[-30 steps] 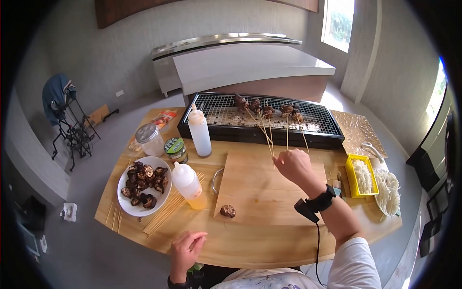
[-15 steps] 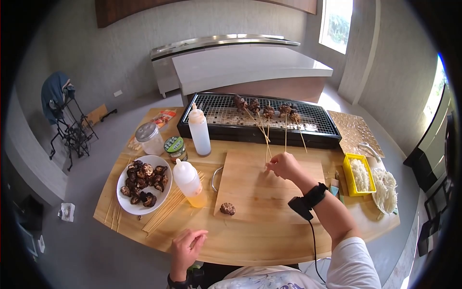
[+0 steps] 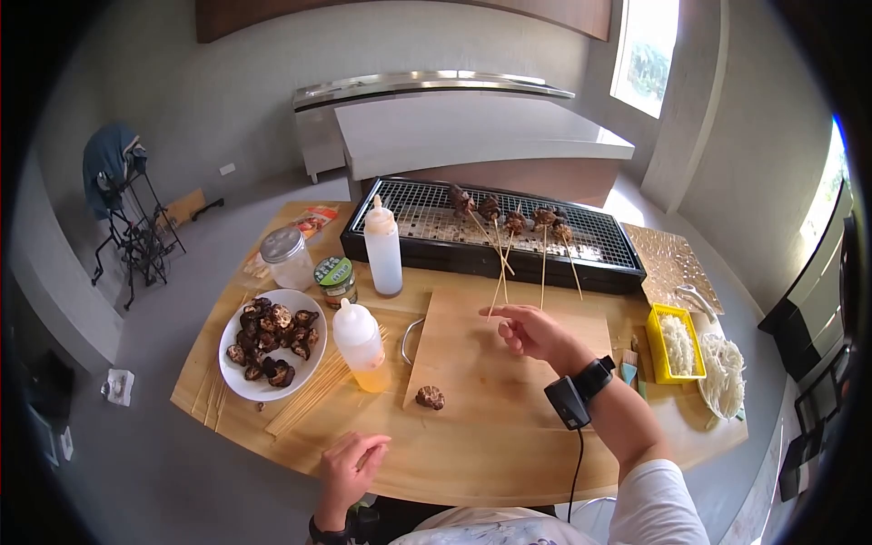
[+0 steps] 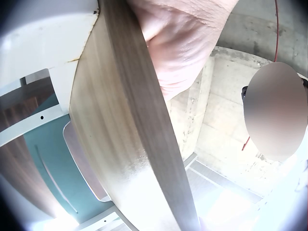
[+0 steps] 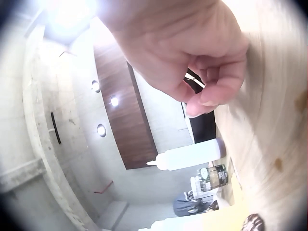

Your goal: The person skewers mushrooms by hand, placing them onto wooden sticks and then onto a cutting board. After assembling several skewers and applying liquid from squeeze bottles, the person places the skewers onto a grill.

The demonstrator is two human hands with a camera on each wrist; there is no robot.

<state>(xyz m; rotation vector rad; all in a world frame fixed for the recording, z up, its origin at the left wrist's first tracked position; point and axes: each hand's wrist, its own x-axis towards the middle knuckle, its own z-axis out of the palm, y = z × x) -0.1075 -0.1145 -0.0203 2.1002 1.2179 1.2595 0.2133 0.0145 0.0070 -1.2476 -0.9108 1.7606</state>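
Head: your right hand is open above the board, index finger out beside 5 skewers (tips on the grill); your left hand is relaxed, open. Left wrist: palm beside the table. Right wrist: loosely bent fingers.

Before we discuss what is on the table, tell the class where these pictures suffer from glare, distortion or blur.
Head view: the near edge of the table bows, the corners go black, the window is nearly washed out. Left wrist view: glare bleaches the lower tabletop. Right wrist view: a glare patch at top left, the upper squeeze bottle pale and soft.
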